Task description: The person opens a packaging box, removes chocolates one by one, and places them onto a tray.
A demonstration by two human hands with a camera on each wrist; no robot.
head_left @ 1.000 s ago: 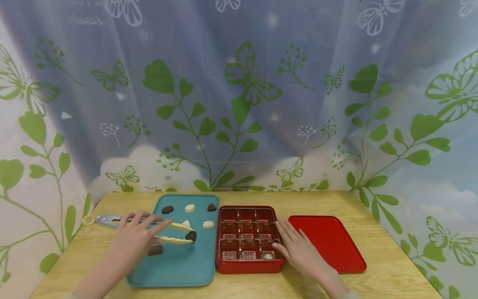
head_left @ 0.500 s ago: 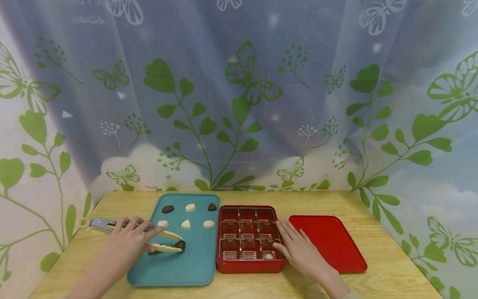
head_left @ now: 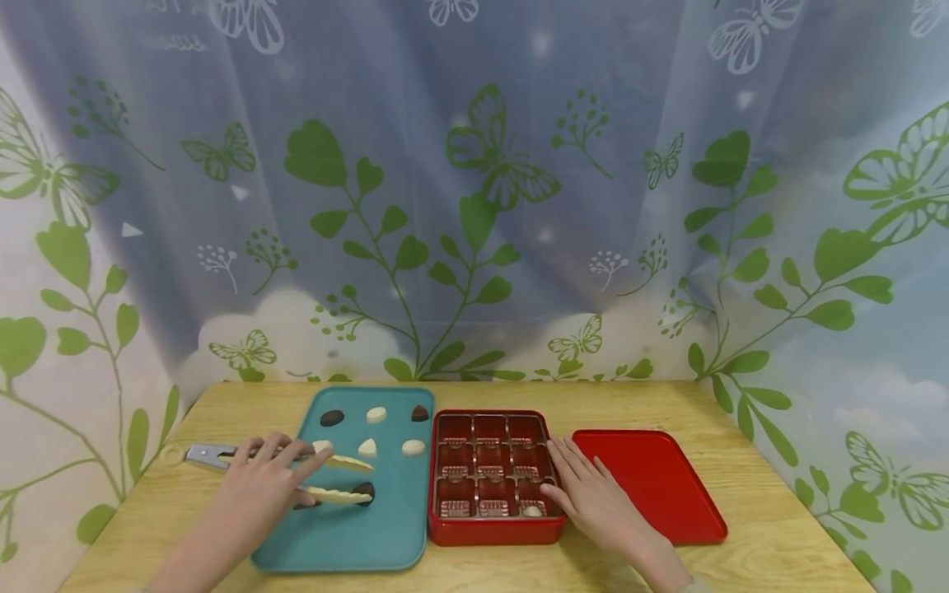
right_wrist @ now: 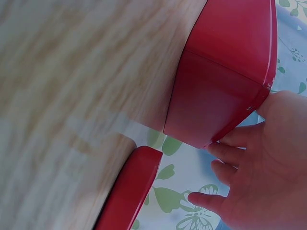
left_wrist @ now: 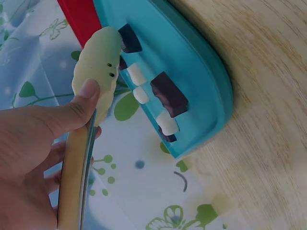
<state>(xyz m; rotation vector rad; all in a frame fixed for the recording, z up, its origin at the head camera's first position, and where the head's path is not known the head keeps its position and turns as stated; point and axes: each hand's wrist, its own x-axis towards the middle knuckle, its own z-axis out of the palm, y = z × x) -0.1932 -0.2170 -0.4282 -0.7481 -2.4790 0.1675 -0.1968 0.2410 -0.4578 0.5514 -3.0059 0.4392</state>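
Observation:
My left hand (head_left: 259, 482) grips metal-handled tongs (head_left: 337, 496) with cream, wavy tips, held over the teal tray (head_left: 341, 548). The tips are spread apart. A dark chocolate (left_wrist: 130, 39) lies on the tray at the nearer tip, which partly covers it in the head view. Another dark, blocky chocolate (left_wrist: 170, 96) sits beneath the left hand, mostly hidden from the head camera. My right hand (head_left: 596, 498) rests with straight fingers along the right rim of a red box (head_left: 497, 534). One white chocolate (head_left: 532, 511) is in the box's front right compartment.
Farther back on the tray are a dark oval chocolate (head_left: 332, 418), a dark pointed one (head_left: 419, 413) and several white ones, including a triangular piece (head_left: 367, 447). A red lid (head_left: 648, 482) lies right of the box. A patterned curtain (head_left: 489, 247) hangs behind the wooden table (head_left: 623, 399).
My left hand has moved the tongs left and toward me with the dark chocolate, set it on the tray and spread the tips. My right hand has stayed at the box.

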